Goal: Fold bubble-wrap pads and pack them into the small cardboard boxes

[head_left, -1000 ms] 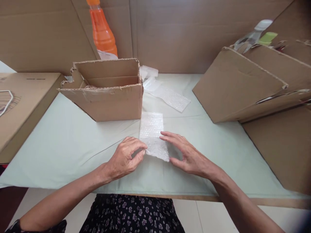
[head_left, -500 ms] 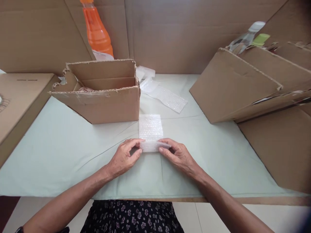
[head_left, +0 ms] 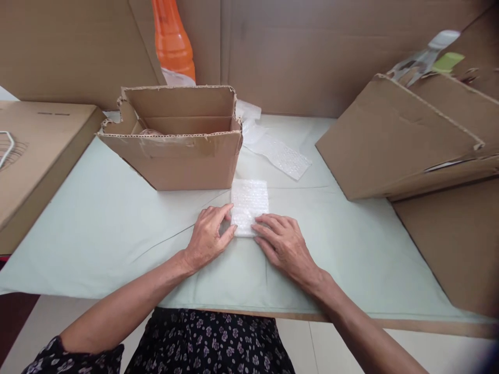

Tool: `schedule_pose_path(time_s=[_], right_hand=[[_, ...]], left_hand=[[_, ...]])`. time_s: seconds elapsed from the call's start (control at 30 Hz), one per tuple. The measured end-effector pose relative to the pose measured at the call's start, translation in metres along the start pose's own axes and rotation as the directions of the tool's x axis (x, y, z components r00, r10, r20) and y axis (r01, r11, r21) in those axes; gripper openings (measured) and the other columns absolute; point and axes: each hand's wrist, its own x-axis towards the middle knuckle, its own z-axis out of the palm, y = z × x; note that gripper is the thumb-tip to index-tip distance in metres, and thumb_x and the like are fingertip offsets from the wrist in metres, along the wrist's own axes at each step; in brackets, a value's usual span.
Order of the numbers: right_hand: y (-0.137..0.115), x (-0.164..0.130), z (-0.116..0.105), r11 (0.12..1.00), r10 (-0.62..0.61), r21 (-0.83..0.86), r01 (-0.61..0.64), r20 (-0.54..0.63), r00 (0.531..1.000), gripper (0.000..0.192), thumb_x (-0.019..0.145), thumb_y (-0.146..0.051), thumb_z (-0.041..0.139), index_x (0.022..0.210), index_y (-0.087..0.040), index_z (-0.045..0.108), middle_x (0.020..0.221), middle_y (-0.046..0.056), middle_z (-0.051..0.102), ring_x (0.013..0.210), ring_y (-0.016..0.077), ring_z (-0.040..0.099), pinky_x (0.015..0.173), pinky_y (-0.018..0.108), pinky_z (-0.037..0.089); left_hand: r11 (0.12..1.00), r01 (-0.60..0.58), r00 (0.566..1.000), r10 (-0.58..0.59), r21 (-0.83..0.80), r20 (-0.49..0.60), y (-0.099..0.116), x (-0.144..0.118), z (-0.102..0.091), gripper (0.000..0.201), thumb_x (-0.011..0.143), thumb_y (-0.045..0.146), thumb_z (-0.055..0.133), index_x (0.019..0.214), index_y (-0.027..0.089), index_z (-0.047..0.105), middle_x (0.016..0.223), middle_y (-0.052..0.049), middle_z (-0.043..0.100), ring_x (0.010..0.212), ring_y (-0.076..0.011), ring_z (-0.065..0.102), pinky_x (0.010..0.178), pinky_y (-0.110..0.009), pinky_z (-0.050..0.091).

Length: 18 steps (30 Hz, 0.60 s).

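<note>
We've 1 view only: head cam, looking fwd & down over the table [head_left: 97,228], close above our left hand [head_left: 208,234] & right hand [head_left: 283,244], cardboard wall [head_left: 304,52] straight ahead. No 2nd view to overlap.

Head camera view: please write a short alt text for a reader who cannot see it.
Two bare hands, left hand and right hand, press a folded piece of bubble wrap flat on a pale green table. An open cardboard box stands just behind it.

Soft even daylight, sharp (edges bowed).
</note>
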Motion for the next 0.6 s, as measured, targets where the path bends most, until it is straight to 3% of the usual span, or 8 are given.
schedule_pose_path(time_s=[0.1, 0.17, 0.3, 0.4, 0.47, 0.6], right_hand=[[0.001, 0.002, 0.001, 0.999, 0.007, 0.034, -0.007, -0.02, 1.0, 0.02, 0.099, -0.017, 0.052, 0.108, -0.021, 0.07, 0.112, 0.007, 0.075, 0.103, 0.0232, 0.066, 0.088, 0.042, 0.047], [-0.002, 0.002, -0.002, 0.996, 0.007, 0.091, -0.006, -0.009, 1.0, 0.019, 0.099, -0.017, 0.052, 0.106, -0.02, 0.07, 0.104, 0.006, 0.076, 0.095, 0.0212, 0.068, 0.086, 0.04, 0.048], [-0.01, -0.001, -0.011, 0.977, 0.059, 0.206, -0.06, 0.012, 0.998, 0.021, 0.1, -0.02, 0.051, 0.113, -0.022, 0.068, 0.099, 0.005, 0.076, 0.089, 0.0204, 0.069, 0.082, 0.038, 0.051], [-0.015, -0.004, -0.017, 0.987, 0.111, 0.132, -0.094, -0.129, 0.985, 0.025, 0.098, -0.021, 0.054, 0.12, -0.024, 0.065, 0.112, 0.009, 0.073, 0.1, 0.0239, 0.068, 0.083, 0.04, 0.05], [-0.017, -0.005, -0.018, 0.998, 0.051, 0.044, -0.044, -0.17, 0.984, 0.025, 0.095, -0.021, 0.058, 0.119, -0.024, 0.065, 0.116, 0.01, 0.072, 0.104, 0.0259, 0.066, 0.086, 0.043, 0.048], [-0.013, -0.004, -0.008, 0.997, -0.062, -0.036, 0.061, -0.035, 0.997, 0.02, 0.094, -0.02, 0.06, 0.114, -0.022, 0.066, 0.114, 0.009, 0.073, 0.105, 0.0265, 0.065, 0.089, 0.044, 0.045]], left_hand=[[0.989, -0.147, 0.989, 0.146, 0.01, 0.008, 0.006, -0.004, -0.006, 0.045, 0.089, 0.025, 0.065, 0.132, 0.016, 0.054, 0.119, -0.014, 0.067, 0.111, -0.0278, 0.061, 0.096, -0.045, 0.049], [0.978, -0.209, 0.975, 0.21, -0.025, 0.073, 0.008, -0.007, -0.008, 0.04, 0.09, 0.018, 0.062, 0.129, 0.016, 0.056, 0.115, -0.013, 0.069, 0.112, -0.0274, 0.061, 0.097, -0.045, 0.047], [0.986, -0.121, 0.984, 0.134, -0.115, 0.116, 0.01, -0.01, -0.005, 0.031, 0.092, 0.011, 0.054, 0.121, 0.018, 0.062, 0.089, -0.004, 0.071, 0.089, -0.0207, 0.064, 0.085, -0.04, 0.049], [0.993, -0.043, 0.995, 0.053, -0.114, 0.089, 0.007, -0.009, -0.001, 0.029, 0.093, 0.016, 0.055, 0.121, 0.018, 0.063, 0.086, -0.004, 0.069, 0.082, -0.0189, 0.063, 0.08, -0.037, 0.05], [0.997, -0.029, 0.997, 0.034, -0.071, 0.064, 0.005, -0.007, 0.002, 0.029, 0.093, 0.019, 0.056, 0.122, 0.018, 0.063, 0.084, -0.003, 0.068, 0.079, -0.0188, 0.062, 0.078, -0.036, 0.05], [0.999, -0.041, 0.999, 0.041, 0.0, 0.013, 0.002, -0.002, 0.004, 0.029, 0.095, 0.023, 0.057, 0.123, 0.017, 0.061, 0.094, -0.007, 0.07, 0.087, -0.0216, 0.063, 0.082, -0.039, 0.051]])
